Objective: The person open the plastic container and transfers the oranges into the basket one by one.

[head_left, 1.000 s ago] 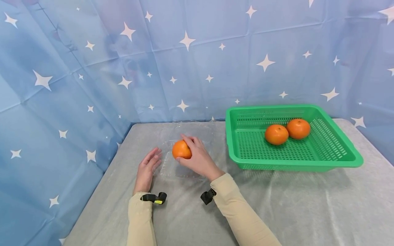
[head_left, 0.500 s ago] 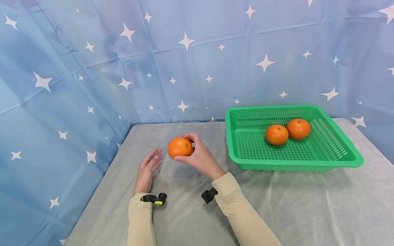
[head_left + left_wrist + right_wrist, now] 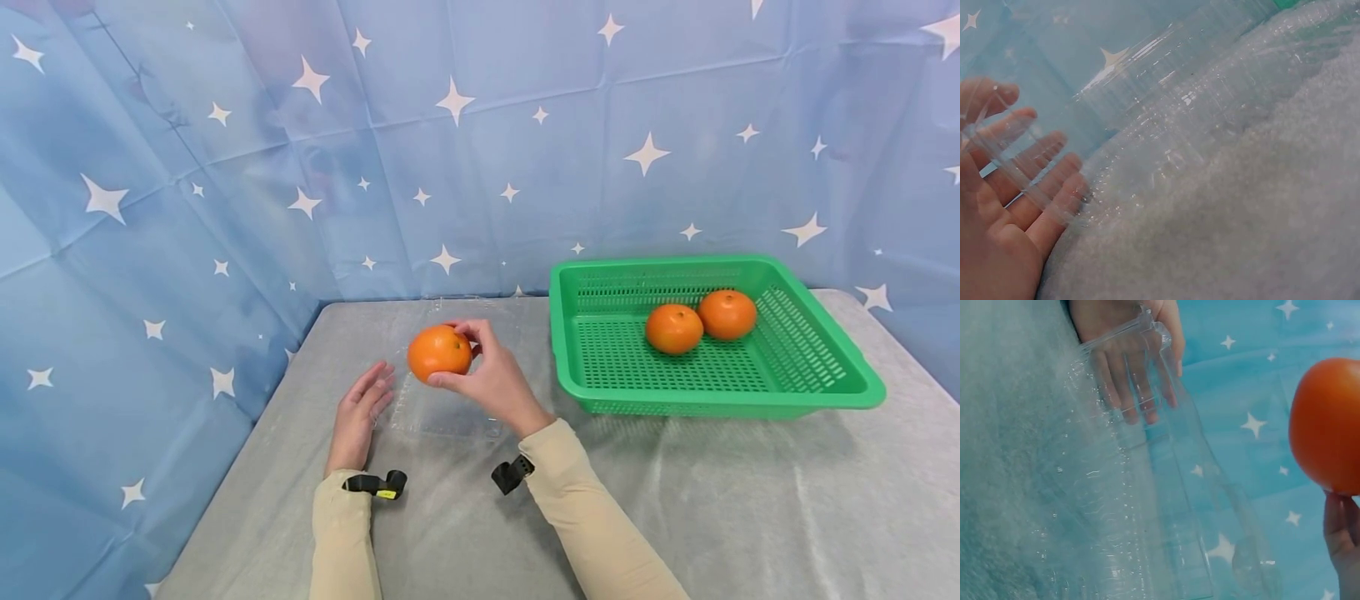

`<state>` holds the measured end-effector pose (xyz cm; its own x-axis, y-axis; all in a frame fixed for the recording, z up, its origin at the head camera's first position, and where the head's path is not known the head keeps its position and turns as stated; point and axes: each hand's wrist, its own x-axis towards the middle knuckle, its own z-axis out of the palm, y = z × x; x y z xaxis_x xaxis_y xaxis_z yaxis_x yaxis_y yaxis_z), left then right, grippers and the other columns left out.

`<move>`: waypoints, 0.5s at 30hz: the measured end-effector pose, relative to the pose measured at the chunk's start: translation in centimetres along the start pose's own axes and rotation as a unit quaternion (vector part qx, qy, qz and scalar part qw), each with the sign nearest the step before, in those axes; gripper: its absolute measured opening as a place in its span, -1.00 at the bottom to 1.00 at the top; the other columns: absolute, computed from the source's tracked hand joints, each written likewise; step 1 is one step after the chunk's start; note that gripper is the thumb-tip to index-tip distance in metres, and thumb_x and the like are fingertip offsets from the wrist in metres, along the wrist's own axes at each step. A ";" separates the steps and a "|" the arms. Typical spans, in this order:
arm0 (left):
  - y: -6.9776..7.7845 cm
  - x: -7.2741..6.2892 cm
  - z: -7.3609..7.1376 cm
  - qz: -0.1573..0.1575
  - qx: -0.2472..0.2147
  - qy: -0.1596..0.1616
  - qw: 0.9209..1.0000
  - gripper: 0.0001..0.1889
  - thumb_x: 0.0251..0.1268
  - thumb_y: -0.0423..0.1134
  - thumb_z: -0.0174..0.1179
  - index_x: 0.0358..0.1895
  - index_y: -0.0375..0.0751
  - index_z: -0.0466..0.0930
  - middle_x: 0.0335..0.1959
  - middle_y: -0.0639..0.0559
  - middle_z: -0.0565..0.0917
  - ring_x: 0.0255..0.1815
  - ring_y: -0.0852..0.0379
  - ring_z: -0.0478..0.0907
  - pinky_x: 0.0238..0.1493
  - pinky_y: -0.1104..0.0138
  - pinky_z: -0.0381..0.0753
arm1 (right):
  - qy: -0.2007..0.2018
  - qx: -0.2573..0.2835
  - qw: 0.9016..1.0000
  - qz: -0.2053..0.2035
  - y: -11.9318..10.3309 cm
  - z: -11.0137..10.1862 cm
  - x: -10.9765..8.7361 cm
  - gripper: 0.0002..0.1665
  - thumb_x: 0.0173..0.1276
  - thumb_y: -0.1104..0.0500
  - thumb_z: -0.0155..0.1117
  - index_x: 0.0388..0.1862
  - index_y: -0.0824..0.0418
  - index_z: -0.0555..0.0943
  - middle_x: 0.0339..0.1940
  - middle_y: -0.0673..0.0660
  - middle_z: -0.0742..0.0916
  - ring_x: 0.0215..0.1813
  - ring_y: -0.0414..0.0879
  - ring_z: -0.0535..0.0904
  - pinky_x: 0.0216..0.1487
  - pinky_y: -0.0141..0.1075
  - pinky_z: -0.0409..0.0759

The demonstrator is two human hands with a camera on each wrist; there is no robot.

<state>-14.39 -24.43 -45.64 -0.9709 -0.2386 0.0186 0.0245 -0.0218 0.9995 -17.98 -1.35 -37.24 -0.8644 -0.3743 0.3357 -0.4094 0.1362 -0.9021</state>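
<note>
My right hand (image 3: 501, 382) grips an orange (image 3: 437, 353) between thumb and fingers, above a clear plastic container (image 3: 442, 418) with its lid laid back. The fruit's stem end faces partly toward the right hand. In the right wrist view the orange (image 3: 1329, 425) shows at the right edge, apart from the container's clear wall (image 3: 1154, 506). On the container's left side, my left hand (image 3: 356, 421) is held with fingers extended along the wall. The left wrist view shows those fingers (image 3: 1054, 200) through the clear plastic (image 3: 1166, 119).
A green perforated basket (image 3: 720, 400) stands on the right of the table, with two more oranges, one (image 3: 673, 328) and another (image 3: 727, 314), inside. Grey cloth (image 3: 465, 533) covers the table. A blue star-patterned curtain (image 3: 525, 150) hangs along the back and left.
My right hand has raised the orange from over the container and turned it, so its stem end now shows. The left hand and the basket have stayed in place.
</note>
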 end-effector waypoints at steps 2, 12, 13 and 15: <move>0.0 0.0 0.0 0.000 -0.002 -0.001 1.000 -0.54 0.26 -0.09 0.05 0.23 -0.02 0.32 0.18 0.06 0.41 0.19 0.16 0.33 0.16 0.28 0.31 | 0.002 0.002 1.000 -0.004 -0.1 -0.1 0.0 -0.27 -0.13 -0.24 0.39 -0.02 -0.07 0.28 0.09 -0.24 0.44 -0.04 -0.17 0.39 -0.19 -0.16 0.50; 0.0 0.1 0.0 -0.004 0.001 0.000 1.000 -0.51 0.26 -0.07 0.05 0.25 -0.07 0.30 0.17 0.09 0.41 0.17 0.19 0.34 0.16 0.28 0.31 | -0.006 0.080 0.997 -0.006 -2.7 -1.0 -0.7 -0.43 0.10 0.11 0.32 0.06 0.14 0.33 0.09 -0.07 0.46 0.09 -0.15 0.36 -0.02 -0.23 0.47; 0.0 0.0 0.0 -0.004 0.001 0.000 1.000 -0.51 0.26 -0.07 0.05 0.25 -0.06 0.30 0.17 0.09 0.41 0.18 0.19 0.34 0.16 0.28 0.31 | -0.007 0.093 0.996 -0.002 -2.5 -1.0 -0.6 -0.43 0.10 0.12 0.32 0.06 0.13 0.32 0.09 -0.07 0.45 0.10 -0.14 0.35 0.00 -0.22 0.46; 0.1 0.0 0.0 -0.004 -0.001 -0.001 1.000 -0.51 0.26 -0.08 0.05 0.25 -0.06 0.30 0.18 0.08 0.41 0.18 0.18 0.34 0.17 0.27 0.31 | -0.006 0.116 0.993 0.004 -2.1 -1.0 -0.5 -0.42 0.09 0.11 0.33 0.06 0.11 0.31 0.10 -0.08 0.45 0.11 -0.15 0.35 0.04 -0.22 0.44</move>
<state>-14.38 -24.42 -45.58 -0.9717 -0.2358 0.0116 0.0182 -0.0260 0.9995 -16.98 -0.55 -35.26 -0.8633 -0.3854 0.3257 -0.3222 -0.0757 -0.9436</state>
